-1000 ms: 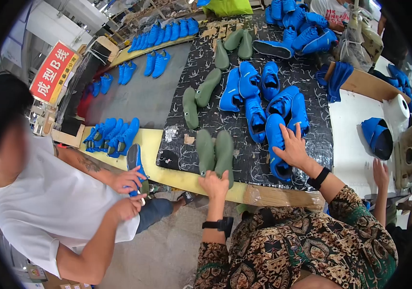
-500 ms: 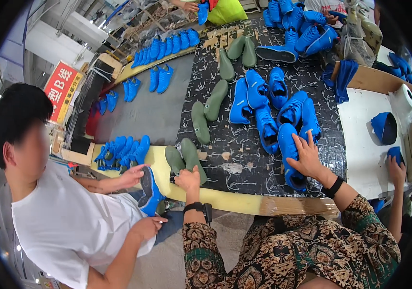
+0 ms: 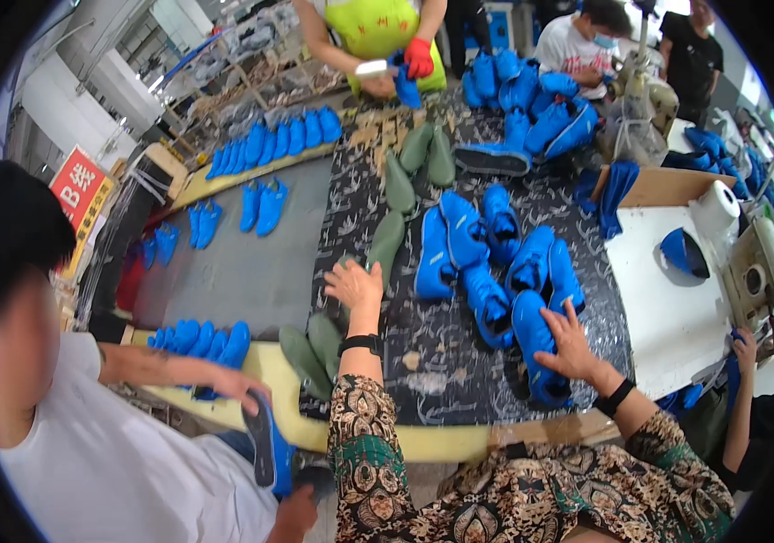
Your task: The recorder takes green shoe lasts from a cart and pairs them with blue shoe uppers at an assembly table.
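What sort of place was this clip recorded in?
Most likely a shoe factory line. Blue shoe uppers and green shoe forms cover a long worktable, several workers sit round it, and a sewing machine stands at the right.

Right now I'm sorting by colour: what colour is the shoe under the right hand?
Bright blue shoe, under the right hand, head view.

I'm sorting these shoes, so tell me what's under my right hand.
Your right hand rests flat on a blue shoe upper lying on the dark patterned table cover. The part of the upper beneath the palm is covered, so anything there cannot be seen.
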